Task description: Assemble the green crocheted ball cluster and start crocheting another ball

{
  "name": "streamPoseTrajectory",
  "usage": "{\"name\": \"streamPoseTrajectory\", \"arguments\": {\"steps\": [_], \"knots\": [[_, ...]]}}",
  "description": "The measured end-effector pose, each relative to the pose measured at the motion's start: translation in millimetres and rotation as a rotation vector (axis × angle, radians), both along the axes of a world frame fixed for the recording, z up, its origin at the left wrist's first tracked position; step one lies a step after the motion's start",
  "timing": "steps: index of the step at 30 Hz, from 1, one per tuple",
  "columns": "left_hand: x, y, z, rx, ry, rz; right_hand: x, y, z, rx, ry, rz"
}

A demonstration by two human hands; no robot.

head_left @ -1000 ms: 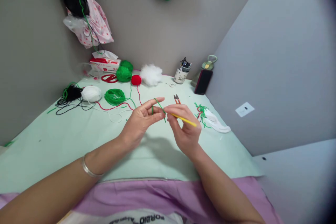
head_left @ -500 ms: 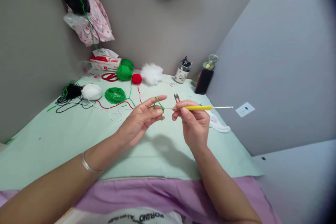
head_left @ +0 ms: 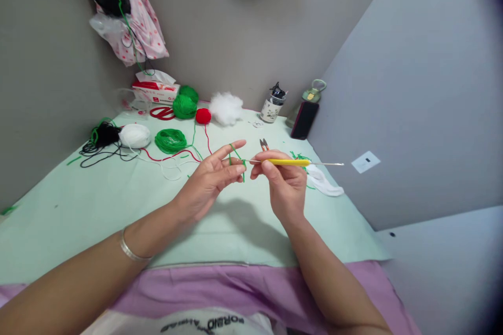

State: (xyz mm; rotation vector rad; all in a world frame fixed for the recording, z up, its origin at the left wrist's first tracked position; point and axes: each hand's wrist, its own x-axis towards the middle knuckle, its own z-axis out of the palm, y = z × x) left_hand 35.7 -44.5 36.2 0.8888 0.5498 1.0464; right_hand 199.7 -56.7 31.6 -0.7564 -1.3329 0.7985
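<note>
My left hand (head_left: 214, 178) pinches a strand of green yarn (head_left: 244, 171) between thumb and fingers, while its raised index finger carries a taut loop of that yarn. My right hand (head_left: 286, 183) is closed round a yellow-handled crochet hook (head_left: 286, 163), held level. One thin metal end of the hook points left and meets the green yarn at my left fingertips; the other end sticks out to the right. Just behind my right hand lie orange-handled thread snips (head_left: 264, 145), partly hidden by the fingers.
Along the back stand a tissue box (head_left: 156, 92), green yarn balls (head_left: 184, 103), a red ball (head_left: 203, 116), white stuffing (head_left: 227, 108), a pen jar (head_left: 272, 107) and a phone (head_left: 305, 120). Nearer lie a green coil (head_left: 170, 141), white yarn (head_left: 134, 136) and black yarn (head_left: 105, 135). Red scissors (head_left: 162, 113) lie behind.
My right hand with the crochet hook has moved left, closer to my left hand. The hook's left tip now reaches through or past the green yarn. The camera view has shifted slightly.
</note>
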Motion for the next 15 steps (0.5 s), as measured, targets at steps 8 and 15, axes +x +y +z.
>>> {"name": "streamPoseTrajectory", "arguments": {"steps": [8, 15], "knots": [[-6.2, 5.5, 0.0, -0.029, -0.071, -0.075, 8.9, 3.6, 7.3, -0.106, 0.139, 0.066], [0.2, 1.8, -4.3, 0.151, 0.077, -0.036, 3.2, 1.1, 3.6, -0.04, -0.022, 0.156]]}}
